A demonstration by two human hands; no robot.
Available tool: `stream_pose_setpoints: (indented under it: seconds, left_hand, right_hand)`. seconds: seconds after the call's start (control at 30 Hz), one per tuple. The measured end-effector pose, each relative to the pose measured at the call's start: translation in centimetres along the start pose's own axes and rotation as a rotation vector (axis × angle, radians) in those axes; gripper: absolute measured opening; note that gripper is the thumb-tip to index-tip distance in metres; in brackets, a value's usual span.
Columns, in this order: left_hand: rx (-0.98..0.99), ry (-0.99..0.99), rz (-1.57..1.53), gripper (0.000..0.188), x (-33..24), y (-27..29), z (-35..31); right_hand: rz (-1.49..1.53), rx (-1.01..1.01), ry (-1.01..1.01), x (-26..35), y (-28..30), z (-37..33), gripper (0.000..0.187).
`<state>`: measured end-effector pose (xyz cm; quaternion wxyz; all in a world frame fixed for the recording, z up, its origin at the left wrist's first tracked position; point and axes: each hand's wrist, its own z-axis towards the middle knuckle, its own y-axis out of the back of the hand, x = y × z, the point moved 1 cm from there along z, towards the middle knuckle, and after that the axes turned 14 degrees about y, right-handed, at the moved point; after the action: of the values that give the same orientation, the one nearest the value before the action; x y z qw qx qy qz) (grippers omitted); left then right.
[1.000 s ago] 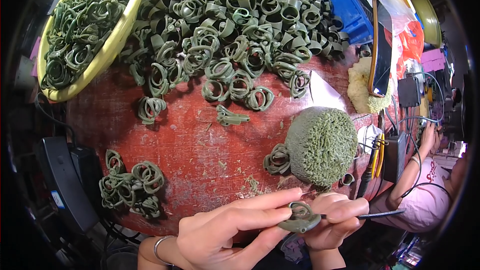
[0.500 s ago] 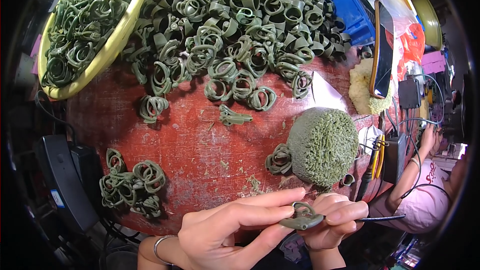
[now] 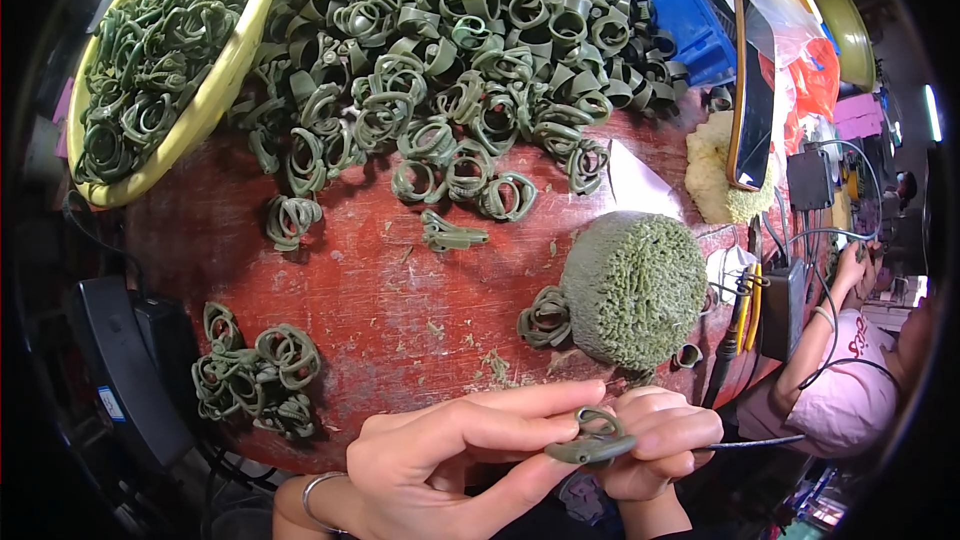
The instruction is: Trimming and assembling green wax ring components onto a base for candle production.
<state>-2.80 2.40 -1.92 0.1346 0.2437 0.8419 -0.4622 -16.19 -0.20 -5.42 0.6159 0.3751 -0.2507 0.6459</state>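
Note:
At the front edge of the table, my left hand (image 3: 440, 455) pinches a green ring (image 3: 592, 448), waxy-looking and with looping bands, between thumb and fingers. My right hand (image 3: 655, 440) is closed right beside it, its fingertips against the ring's right end. From the right fist sticks out a thin dark rod or cord (image 3: 755, 442); its working end is hidden by the fingers. Just beyond the hands stands a round green block (image 3: 635, 290) with a rough, crumbly face. A similar ring (image 3: 545, 317) leans by the block's left side.
A large heap of green rings (image 3: 480, 30) covers the far side of the red table (image 3: 380, 320). More fill a yellow basin (image 3: 230, 70); a small cluster (image 3: 258, 370) lies left. A phone (image 3: 752, 100), blue bin (image 3: 690, 15) and cables stand right, near another person (image 3: 850, 370).
The view has shifted slightly, so the table things sit a little further left. Less of the dark rod shows between my right fingers and the ring. Both hands keep their grip.

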Motion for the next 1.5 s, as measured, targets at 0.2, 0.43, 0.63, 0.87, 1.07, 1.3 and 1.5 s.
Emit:
stream_pose_setpoints:
  seconds: [0.2,0.43,0.63,0.87,1.07,1.3,1.5]
  left_hand:
    - [0.274,-0.243,0.463,0.015,0.1,1.7,1.0]
    - [0.261,-0.240,0.469,0.015,-0.1,1.8,1.3]
    - [0.252,-0.075,0.367,0.009,-0.1,1.3,0.8]
    - [0.361,-0.058,0.187,0.016,0.6,2.1,1.6]
    - [0.330,-0.030,0.273,0.008,0.8,1.8,1.4]
    - [0.379,0.037,0.176,0.009,1.3,1.8,1.4]
    - [0.357,-0.012,0.240,0.011,1.1,2.1,1.7]
  right_hand:
    - [0.099,-0.012,-0.008,0.1,0.1,0.2,0.032]
    - [0.088,0.108,0.046,0.1,0.2,1.1,0.030]
    - [0.139,0.130,0.033,0.1,0.1,1.4,0.030]
    - [0.173,0.083,0.074,-0.4,0.3,0.7,0.028]
    - [0.234,0.055,0.099,-0.5,0.5,0.7,0.028]
    - [0.255,0.229,-0.019,0.1,1.1,1.4,0.029]
    - [0.244,0.036,0.087,-0.3,1.1,0.1,0.028]
